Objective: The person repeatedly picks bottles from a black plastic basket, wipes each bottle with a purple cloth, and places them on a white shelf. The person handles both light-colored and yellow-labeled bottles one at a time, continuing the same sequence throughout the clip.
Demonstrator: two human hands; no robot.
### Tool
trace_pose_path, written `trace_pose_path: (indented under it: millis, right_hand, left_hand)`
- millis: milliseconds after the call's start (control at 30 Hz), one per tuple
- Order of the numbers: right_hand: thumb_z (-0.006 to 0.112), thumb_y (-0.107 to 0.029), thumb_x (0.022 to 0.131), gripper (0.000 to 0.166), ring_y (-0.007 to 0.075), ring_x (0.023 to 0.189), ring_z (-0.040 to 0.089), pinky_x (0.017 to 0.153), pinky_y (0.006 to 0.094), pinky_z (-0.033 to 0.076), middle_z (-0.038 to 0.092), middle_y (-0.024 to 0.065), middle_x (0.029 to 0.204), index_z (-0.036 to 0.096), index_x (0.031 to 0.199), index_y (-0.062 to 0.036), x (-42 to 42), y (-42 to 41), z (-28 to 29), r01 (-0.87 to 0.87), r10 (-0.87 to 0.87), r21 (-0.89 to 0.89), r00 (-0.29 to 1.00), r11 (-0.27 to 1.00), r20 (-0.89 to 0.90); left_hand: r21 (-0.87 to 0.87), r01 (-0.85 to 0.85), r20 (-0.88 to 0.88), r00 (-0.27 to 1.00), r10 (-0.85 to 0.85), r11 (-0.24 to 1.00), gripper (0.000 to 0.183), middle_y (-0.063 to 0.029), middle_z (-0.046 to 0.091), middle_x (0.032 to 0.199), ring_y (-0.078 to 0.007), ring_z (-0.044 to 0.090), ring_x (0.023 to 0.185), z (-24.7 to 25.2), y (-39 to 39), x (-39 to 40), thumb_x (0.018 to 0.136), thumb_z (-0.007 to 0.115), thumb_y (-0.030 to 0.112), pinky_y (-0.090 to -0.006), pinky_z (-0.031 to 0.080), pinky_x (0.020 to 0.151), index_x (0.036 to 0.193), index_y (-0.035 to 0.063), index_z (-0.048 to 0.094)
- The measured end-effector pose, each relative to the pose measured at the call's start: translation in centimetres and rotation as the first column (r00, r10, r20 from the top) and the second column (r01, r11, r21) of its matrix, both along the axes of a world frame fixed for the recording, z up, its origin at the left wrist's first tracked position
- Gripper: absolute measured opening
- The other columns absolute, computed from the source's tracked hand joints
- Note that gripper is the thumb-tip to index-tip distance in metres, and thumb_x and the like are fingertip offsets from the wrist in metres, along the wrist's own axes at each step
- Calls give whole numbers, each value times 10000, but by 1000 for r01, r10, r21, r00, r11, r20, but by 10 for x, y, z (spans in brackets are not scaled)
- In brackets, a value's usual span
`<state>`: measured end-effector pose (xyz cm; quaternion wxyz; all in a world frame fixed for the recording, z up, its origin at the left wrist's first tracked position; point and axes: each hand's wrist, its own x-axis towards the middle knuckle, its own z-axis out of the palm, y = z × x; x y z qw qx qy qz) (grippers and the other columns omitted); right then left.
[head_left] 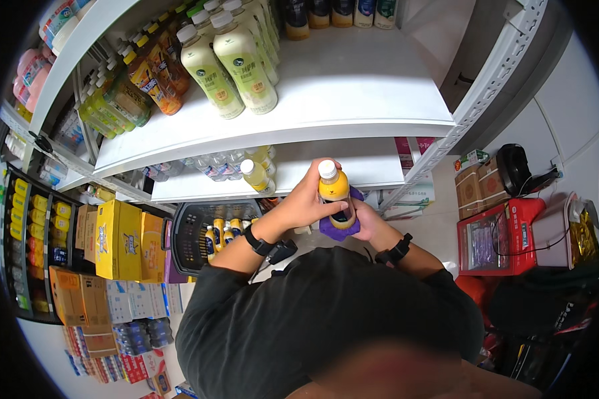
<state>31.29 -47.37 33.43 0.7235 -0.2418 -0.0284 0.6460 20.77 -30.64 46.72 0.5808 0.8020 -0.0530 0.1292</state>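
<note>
In front of my chest I hold a plastic drink bottle (334, 189) with a white cap, a yellow upper part and a dark lower label. It stands roughly upright, tilted slightly. My left hand (299, 200) grips it from the left, with the thumb across its front. From the right, my right hand (367, 219) presses a purple cloth (338, 233) around the bottle's lower side and base; some fingers are hidden behind cloth and bottle. Below my left forearm, a black plastic basket (183, 234) contains several yellow and dark bottles (218, 229).
White shelving rises ahead; its upper shelf (349, 90) carries green-labelled milk-tea bottles (244, 65) and other drinks. A pale yellow bottle (255, 174) is near the lower shelf's edge. Yellow cartons (119, 239) are stacked left. At right sit a red box (499, 239) and brown cartons (471, 187).
</note>
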Motion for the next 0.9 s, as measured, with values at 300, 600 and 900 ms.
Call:
trace_pose_path:
  millis: [300,600,900]
  right_hand:
    - [454,-393,1099,493,289,1161,692,1017,446,565,669,151,1290,514,1421,-25,15,-20,42,51,-54,69,998,996,42]
    - [457,-406,1100,508,300,1156,685,1026,459,549,669,155,1283,527,1405,-6,29,-42,19,235,-240,55,964,970,118]
    - [501,-386,1091,483,273,1157,674,1029,449,541,667,126,1281,535,1410,-26,32,-45,21,260,-260,14,960,965,101]
  left_hand:
    - [427,75,59,992,-111,901,793,-97,600,1306,-243,612,1226,132,5,12,763,936,174,-406,514,1049,1397,107,463]
    - [717,-62,115,993,-30,695,700,-184,633,1268,-282,649,1067,309,30,110,740,934,213,-371,523,981,1292,-4,563]
    - [838,-444,377,892,251,318,905,-223,646,1333,-399,589,1251,347,53,154,596,956,316,-435,472,1066,1358,-15,599]
